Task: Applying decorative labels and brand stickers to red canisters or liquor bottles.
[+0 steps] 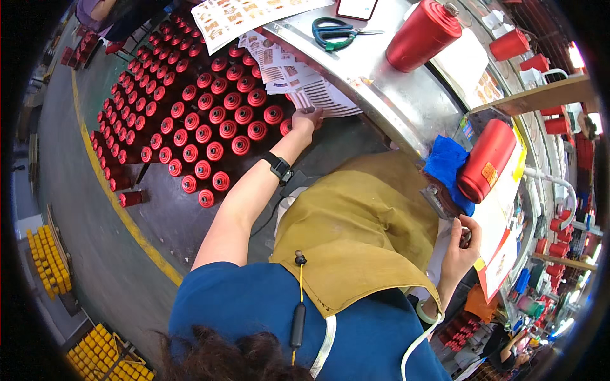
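My left hand (306, 120) reaches out past the table's near edge, its fingers pinched on a white sheet with dark stripes (333, 98). Sheets of printed decals (279, 63) hang in a fan beside it. Low by the right part of the table, my right hand (461, 251) is curled closed; a dark bit shows between the fingers, too hidden to name. Just above its fingertips lies a flat scraper-like piece with a metal edge (438, 202). Beyond that, a red cylinder (488, 162) with a small orange decal rests on its side against a blue cloth (447, 162).
Another red cylinder (422, 35) stands on the metal table (381, 95), near teal-handled scissors (333, 33) and a phone (357, 7). Many red cylinders (216, 114) stand in rows on the left. A wooden bar (537, 95) crosses at right. Yellow parts (47, 260) are stacked far left.
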